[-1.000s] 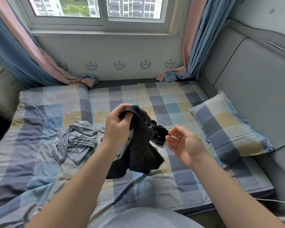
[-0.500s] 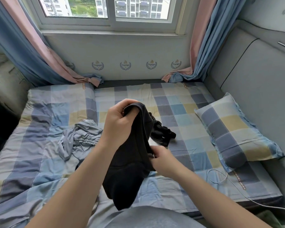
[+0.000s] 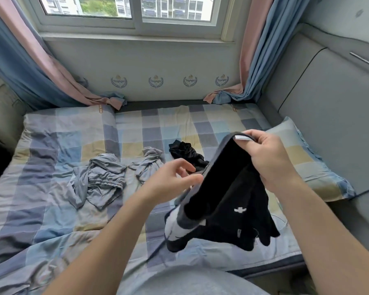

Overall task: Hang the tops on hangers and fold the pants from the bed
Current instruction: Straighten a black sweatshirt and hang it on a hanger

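The black garment (image 3: 226,188) is held up in the air over the near half of the bed (image 3: 51,145), at about 4 o'clock from the middle of the view. The right hand (image 3: 268,160) grips its top edge. The fingers (image 3: 251,135) are curled over a folded hem where a strip of white lining shows, and the cloth hangs away from them toward 7 o'clock. It ends in a loose bunch with a grey and white band at the low left and a small white emblem on the black front.

The left hand (image 3: 173,182) is at 9 o'clock of the garment, with its fingers half curled. The thumb tip touches the grey edge of the cloth, and the other fingertips sit just above it. I cannot tell whether this hand pinches the edge or only touches it.

A crumpled grey garment (image 3: 102,177) with a gathered waistband lies on the checked bed cover at 9 o'clock of the left hand. A smaller grey piece (image 3: 149,165) lies near it. A second black piece (image 3: 185,154) lies bunched at 12 o'clock of the left fingers, just beyond them. A checked pillow (image 3: 320,171) lies at 3 o'clock of the right hand, against the padded grey wall.
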The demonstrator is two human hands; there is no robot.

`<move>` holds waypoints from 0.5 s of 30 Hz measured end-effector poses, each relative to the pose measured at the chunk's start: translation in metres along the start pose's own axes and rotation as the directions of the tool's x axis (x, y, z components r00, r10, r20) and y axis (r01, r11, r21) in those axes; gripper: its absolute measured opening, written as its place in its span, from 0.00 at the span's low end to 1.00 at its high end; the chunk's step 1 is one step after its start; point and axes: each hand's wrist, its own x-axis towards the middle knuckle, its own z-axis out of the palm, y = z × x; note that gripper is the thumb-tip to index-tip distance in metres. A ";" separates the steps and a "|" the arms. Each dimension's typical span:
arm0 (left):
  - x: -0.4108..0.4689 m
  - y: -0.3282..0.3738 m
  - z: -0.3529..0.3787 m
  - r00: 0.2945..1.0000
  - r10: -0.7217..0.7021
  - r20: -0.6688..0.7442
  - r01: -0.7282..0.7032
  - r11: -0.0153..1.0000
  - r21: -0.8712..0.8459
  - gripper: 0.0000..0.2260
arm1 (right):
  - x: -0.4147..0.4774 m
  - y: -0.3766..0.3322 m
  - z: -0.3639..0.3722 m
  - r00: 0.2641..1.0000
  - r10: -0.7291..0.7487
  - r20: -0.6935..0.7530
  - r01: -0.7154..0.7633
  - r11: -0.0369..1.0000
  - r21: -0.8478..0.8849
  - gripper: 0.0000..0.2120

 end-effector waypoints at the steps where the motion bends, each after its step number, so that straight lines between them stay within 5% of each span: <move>1: 0.001 0.003 0.009 0.999 0.032 0.042 -0.033 0.999 0.016 0.16 | -0.003 -0.006 0.003 1.000 -0.015 0.014 0.015 1.000 -0.003 0.07; 4: 0.003 0.017 0.037 0.987 0.138 0.077 -0.138 0.990 -0.001 0.15 | -0.012 -0.021 0.010 0.999 -0.048 0.009 0.049 0.997 -0.055 0.10; 8: 0.013 0.026 0.064 0.965 0.237 -0.110 -0.239 0.971 -0.008 0.14 | -0.020 -0.030 0.006 0.999 -0.031 -0.017 0.030 0.998 -0.059 0.10; 11: 0.026 0.025 0.077 0.953 0.240 -0.186 -0.248 0.968 -0.024 0.12 | -0.028 -0.031 -0.002 0.999 0.039 0.005 -0.039 0.997 -0.060 0.22; 15: 0.038 0.020 0.090 0.952 0.262 -0.160 -0.261 0.965 0.030 0.07 | -0.044 -0.025 -0.027 0.998 0.068 0.008 -0.067 0.989 -0.131 0.10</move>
